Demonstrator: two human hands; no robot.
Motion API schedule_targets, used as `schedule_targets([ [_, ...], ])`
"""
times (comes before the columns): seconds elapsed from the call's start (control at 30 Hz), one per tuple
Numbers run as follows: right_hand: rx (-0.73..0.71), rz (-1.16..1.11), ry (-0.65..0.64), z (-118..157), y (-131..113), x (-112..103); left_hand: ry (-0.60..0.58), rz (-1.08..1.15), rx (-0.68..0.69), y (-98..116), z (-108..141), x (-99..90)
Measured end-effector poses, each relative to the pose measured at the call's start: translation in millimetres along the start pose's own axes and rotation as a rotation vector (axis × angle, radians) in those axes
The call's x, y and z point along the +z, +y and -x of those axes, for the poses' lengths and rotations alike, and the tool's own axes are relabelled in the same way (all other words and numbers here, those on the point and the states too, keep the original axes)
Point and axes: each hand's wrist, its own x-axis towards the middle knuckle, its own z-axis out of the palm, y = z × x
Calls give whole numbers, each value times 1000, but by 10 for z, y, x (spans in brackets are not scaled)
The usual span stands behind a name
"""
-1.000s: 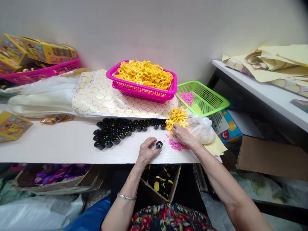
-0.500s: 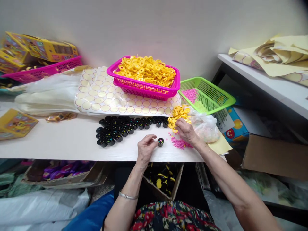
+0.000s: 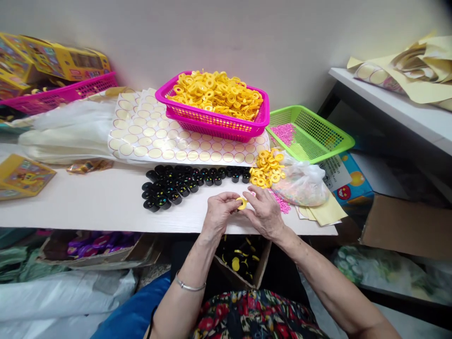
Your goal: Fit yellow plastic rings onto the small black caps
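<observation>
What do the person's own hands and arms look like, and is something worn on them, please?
The left hand and right hand wear no gloves, and both forearms are without sleeves. A thin, silver-coloured bangle circles the left forearm. Near the left elbow there is a narrow dark strip; I cannot tell what it is.

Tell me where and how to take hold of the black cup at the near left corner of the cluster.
I'd pinch the black cup by its round outer wall, below the rim, coming in low from the near left. It appears upright, and neighbouring cups stand behind it and to its right, so its near and left walls look easiest to reach.
</observation>
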Motion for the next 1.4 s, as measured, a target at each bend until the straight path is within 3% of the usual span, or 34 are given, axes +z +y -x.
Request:
schedule_targets([
  [0.13, -35, -18, -158, -73, 16, -31, -36, -16, -32, 6, -20, -26],
  [0.23, 19, -84, -157, -74, 27, 21, -56, -21, -30, 15, -38, -51],
  [0.43, 156, -115, -154, -28, 79, 176, 152, -192, 102, -84, -172, -208],
  [0.73, 202, -56, -260, -61, 88, 292, -8, -238, 47, -359, -214, -188],
  [0.87, 249, -155, -238, -64, 112, 342, 3, -271, 64, -410, -216, -159],
  [1.0, 398, -500, -173, -27, 133, 388, 64, -288, 77, -423, -219, -159],
  [1.17, 726, -972, -132, -6, 91, 450, 38, -324, 84, -381, -240, -153],
  [1.4, 956, -998, 50, -71, 12, 582, 13, -320, 25, -300, -249, -114],
])
